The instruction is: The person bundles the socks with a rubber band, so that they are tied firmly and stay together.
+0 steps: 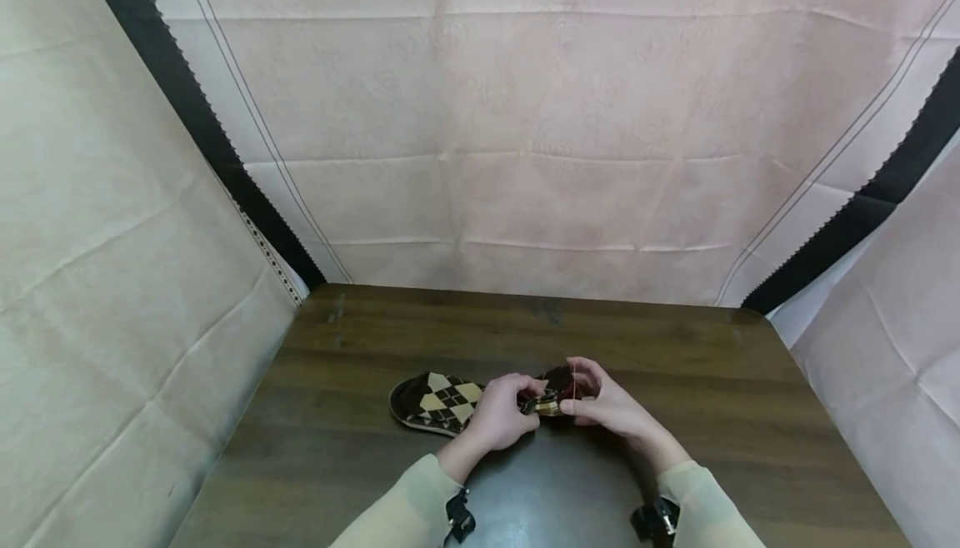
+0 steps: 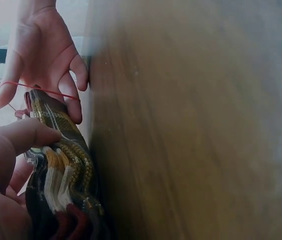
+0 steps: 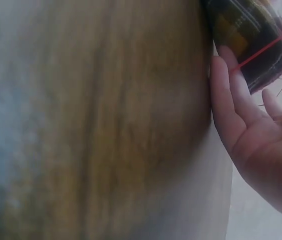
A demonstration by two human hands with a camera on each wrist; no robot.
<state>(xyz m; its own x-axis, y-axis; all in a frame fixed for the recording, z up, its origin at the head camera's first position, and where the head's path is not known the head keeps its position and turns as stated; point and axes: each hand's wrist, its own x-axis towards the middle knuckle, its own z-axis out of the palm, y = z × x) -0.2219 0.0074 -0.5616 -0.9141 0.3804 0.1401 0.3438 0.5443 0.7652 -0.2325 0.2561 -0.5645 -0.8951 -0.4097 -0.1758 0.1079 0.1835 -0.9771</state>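
A bundle of argyle socks point(image 1: 444, 402), dark brown with cream diamonds, lies lengthwise over the table, its rounded toe end to the left. My left hand point(image 1: 497, 413) grips the bundle around its middle, the thumb pressing on top. Stacked knit layers point(image 2: 63, 172) show at the side in the left wrist view. At the narrow right end is my right hand point(image 1: 609, 402), fingers and thumb spread apart. A thin red rubber band point(image 2: 51, 92) is stretched across them. In the right wrist view the band point(image 3: 260, 52) crosses the dark sock end.
The brown wooden table point(image 1: 337, 465) has a far edge that meets a pale fabric wall point(image 1: 525, 156). Similar fabric walls rise at the left point(image 1: 112, 240) and right point(image 1: 900, 306). Black wrist straps point(image 1: 459, 516) sit over the pale sleeves.
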